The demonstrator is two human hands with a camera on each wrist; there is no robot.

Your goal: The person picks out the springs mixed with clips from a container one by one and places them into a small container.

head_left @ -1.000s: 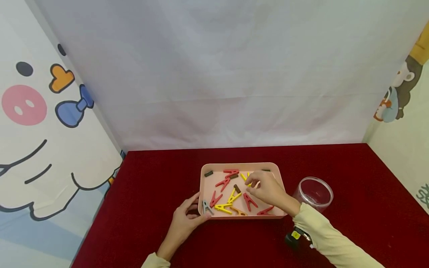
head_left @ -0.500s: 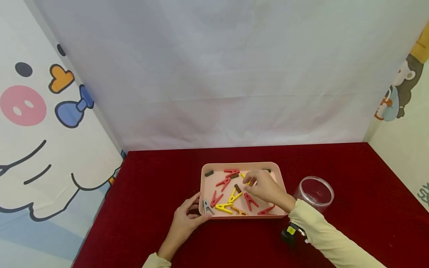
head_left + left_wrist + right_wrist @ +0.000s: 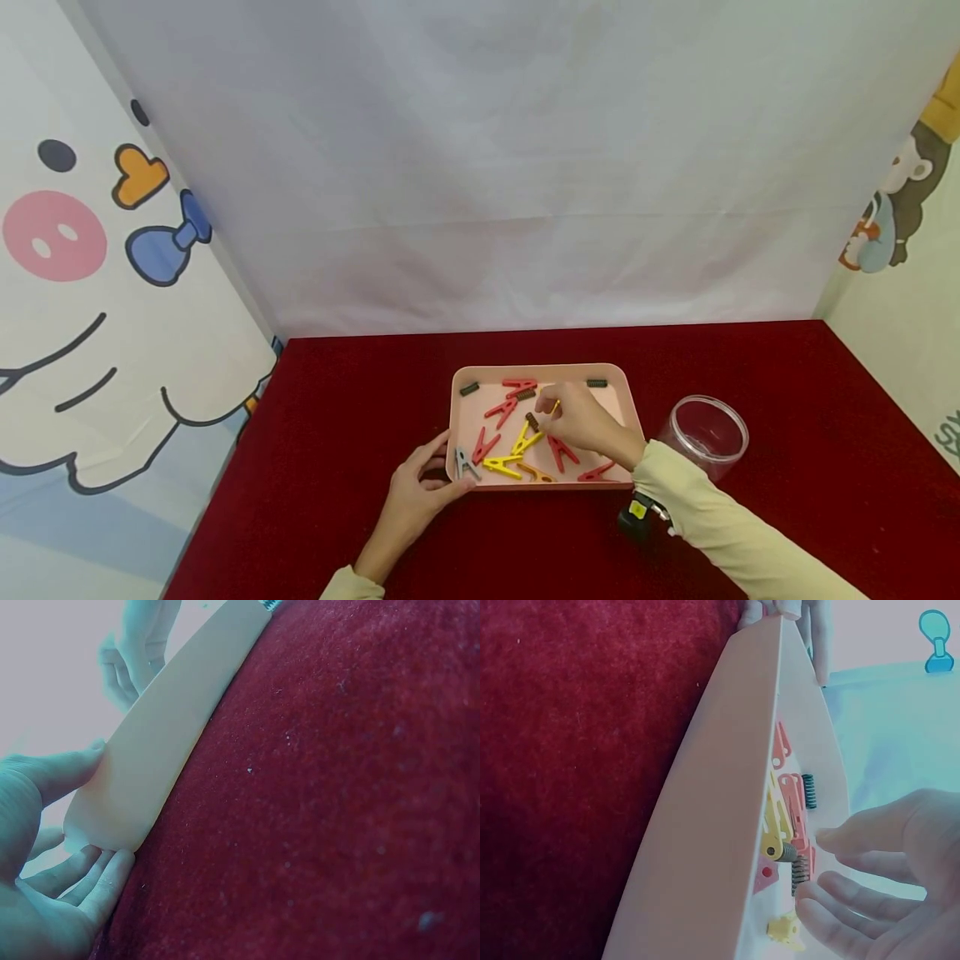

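Observation:
A pink tray [image 3: 626, 417] holds several red, yellow and grey plastic clothespins, such as a yellow one [image 3: 501, 467] and a grey one [image 3: 463, 463]. Small dark coil springs [image 3: 597, 383] lie among them. At the tray's near left corner my left hand [image 3: 422, 483] rests, thumb on the rim and fingers against the outer wall. My right hand [image 3: 577, 417] is over the middle right of the tray, fingers bent downward. In the right wrist view its thumb and fingers stand apart beside a spring [image 3: 800, 874], and a yellow clothespin [image 3: 784, 930] shows past the fingertips.
A clear round jar [image 3: 705, 433] stands just right of the tray. A dark red cloth [image 3: 360, 400] covers the table. White curtain [image 3: 480, 208] hangs behind, with cartoon-printed panels [image 3: 67, 333] at the sides.
My right hand has moved slightly left and lower over the tray, uncovering the spring at the far right corner and covering the yellow clothespin's legs. My left hand stays put.

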